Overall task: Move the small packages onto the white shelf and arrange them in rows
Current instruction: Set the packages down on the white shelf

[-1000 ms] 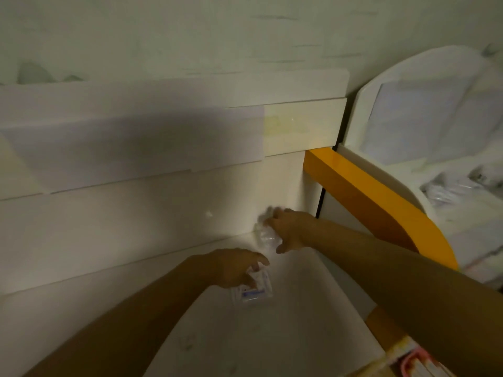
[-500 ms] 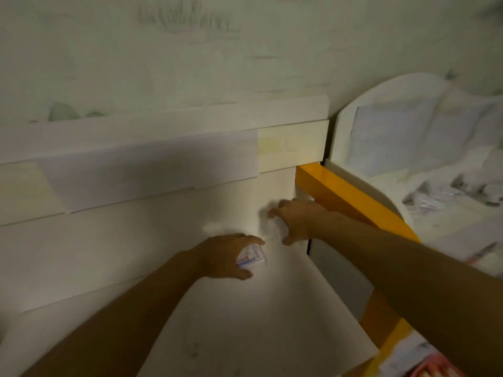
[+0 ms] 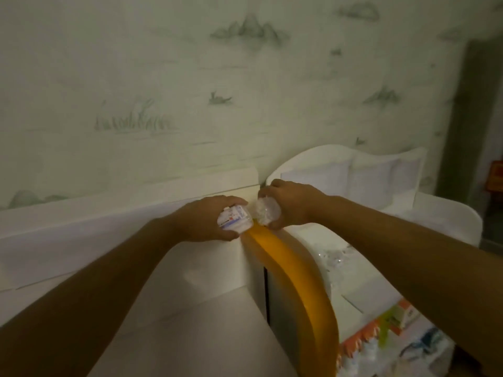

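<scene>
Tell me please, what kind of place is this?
Probably a child's room at home: wallpaper with drawn mountains and grass, a white shelf with a rounded top, and an orange-edged panel.

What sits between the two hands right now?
Head view: only the packages they hold, the left hand gripping a printed packet, the right hand a clear packet.

pale green wallpaper [image 3: 190, 77] with faint mountain and grass sketches, curved orange panel edge [image 3: 299, 281] running down the middle, white pillows [image 3: 353, 178] at right, colourful printed box [image 3: 394, 338] at lower right, dim doorway [image 3: 479, 131] at far right
</scene>
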Demonstrator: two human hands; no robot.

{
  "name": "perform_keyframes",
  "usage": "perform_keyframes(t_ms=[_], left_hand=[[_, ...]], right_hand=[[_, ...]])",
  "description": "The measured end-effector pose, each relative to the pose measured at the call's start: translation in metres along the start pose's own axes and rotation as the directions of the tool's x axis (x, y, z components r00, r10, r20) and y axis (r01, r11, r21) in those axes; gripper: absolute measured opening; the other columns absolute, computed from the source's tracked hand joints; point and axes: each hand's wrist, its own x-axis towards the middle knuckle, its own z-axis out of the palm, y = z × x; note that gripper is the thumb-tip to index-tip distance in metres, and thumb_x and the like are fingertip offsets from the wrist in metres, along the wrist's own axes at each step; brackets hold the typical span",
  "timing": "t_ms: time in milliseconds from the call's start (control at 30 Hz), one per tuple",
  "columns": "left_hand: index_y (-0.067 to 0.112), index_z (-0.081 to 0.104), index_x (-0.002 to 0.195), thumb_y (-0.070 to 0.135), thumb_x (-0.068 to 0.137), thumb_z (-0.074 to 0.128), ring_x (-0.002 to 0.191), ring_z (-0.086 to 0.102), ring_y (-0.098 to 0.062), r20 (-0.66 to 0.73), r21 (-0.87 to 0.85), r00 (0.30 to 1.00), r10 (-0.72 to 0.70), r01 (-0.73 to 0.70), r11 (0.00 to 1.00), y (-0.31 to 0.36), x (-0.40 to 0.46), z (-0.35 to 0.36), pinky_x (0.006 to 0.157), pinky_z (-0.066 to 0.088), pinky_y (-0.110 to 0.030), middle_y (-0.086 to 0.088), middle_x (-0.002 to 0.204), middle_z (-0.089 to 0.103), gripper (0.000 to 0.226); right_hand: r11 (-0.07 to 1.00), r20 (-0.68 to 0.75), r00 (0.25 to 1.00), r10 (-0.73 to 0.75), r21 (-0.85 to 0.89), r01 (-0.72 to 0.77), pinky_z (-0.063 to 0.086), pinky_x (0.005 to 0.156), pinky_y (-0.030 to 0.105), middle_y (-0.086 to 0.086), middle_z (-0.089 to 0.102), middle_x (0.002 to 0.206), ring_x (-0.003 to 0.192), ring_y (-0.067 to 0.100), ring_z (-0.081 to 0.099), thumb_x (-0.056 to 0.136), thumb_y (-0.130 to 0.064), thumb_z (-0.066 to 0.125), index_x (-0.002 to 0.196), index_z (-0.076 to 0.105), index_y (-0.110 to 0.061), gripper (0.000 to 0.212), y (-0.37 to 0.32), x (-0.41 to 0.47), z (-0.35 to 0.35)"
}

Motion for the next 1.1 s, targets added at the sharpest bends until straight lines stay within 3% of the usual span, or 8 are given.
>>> perform_keyframes(t_ms=[167,633,933,1100], left_hand=[[0.035,0.042,0.139,0.045,0.076,0.076,0.117,0.052,-0.008,-0.016,-0.061,0.998,0.056,-0.057,0.997,0.063,0.052,0.01,0.098,0.04,-0.024,0.012,0.134,0.052,0.072],[0.035,0.032,0.144,0.048,0.081,0.07,0.124,0.048,-0.016,0.237,0.066,0.956,0.172,-0.192,0.979,0.242,0.194,0.142,0.103,0.036,-0.027,0.005,0.141,0.047,0.074],[0.032,0.029,0.146,0.043,0.083,0.069,0.127,0.047,-0.02,0.347,0.09,0.927,0.142,-0.184,0.979,0.249,0.272,0.201,0.108,0.039,-0.033,0.0,0.144,0.045,0.076],[0.03,0.028,0.147,0.043,0.083,0.068,0.126,0.048,-0.02,0.361,0.091,0.924,0.126,-0.17,0.981,0.235,0.325,0.235,0.106,0.04,-0.031,0.0,0.144,0.045,0.076]], right_hand=[[0.996,0.025,0.996,0.085,0.021,-0.085,0.046,0.092,0.038,0.002,0.053,0.135,0.117,0.024,0.053,0.073,-0.057,0.071,0.139,0.036,-0.027,0.08,0.071,-0.05,-0.01],[0.939,0.12,0.941,0.316,0.104,-0.329,0.047,0.094,0.035,-0.004,0.053,0.136,0.117,0.02,0.053,0.075,-0.06,0.068,0.139,0.037,-0.031,0.076,0.281,-0.216,0.022],[0.875,0.173,0.903,0.394,0.228,-0.426,0.049,0.097,0.035,-0.007,0.052,0.135,0.114,0.018,0.054,0.075,-0.06,0.069,0.135,0.036,-0.035,0.073,0.367,-0.231,0.077],[0.869,0.265,0.879,0.396,0.201,-0.452,0.049,0.097,0.033,-0.008,0.052,0.137,0.114,0.017,0.055,0.077,-0.058,0.068,0.135,0.036,-0.035,0.07,0.41,-0.213,0.111]])
